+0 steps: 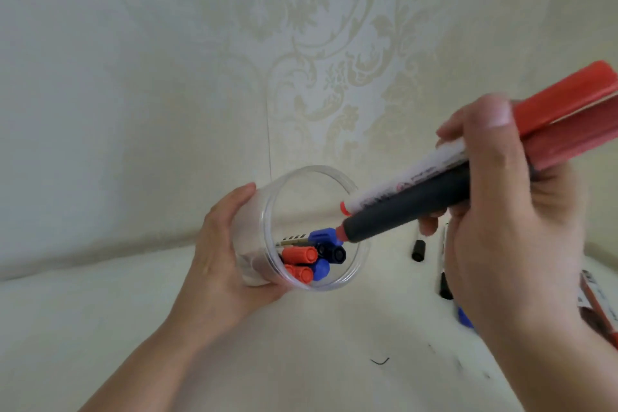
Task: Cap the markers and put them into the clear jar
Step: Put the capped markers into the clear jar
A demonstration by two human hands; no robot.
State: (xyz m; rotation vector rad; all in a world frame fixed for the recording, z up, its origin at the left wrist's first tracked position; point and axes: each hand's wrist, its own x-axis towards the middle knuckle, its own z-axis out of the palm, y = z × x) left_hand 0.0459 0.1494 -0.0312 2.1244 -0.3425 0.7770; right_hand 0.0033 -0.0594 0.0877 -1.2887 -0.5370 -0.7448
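Observation:
My left hand (220,257) grips the clear jar (301,184), tilted with its mouth toward me. Inside lie several capped markers (309,256) with red, blue and black caps. My right hand (501,211) holds two markers together: a dark-barrelled one (411,207) and a white-barrelled one (401,181), both with large red caps (568,110) at the upper right. Their back ends point down into the jar's mouth, just above its rim.
On the white tabletop right of the jar lie a loose black cap (418,250), a black marker (444,284) and a blue cap (465,316), partly behind my right hand. A red and white box (598,304) sits at the right edge. A patterned wall stands behind.

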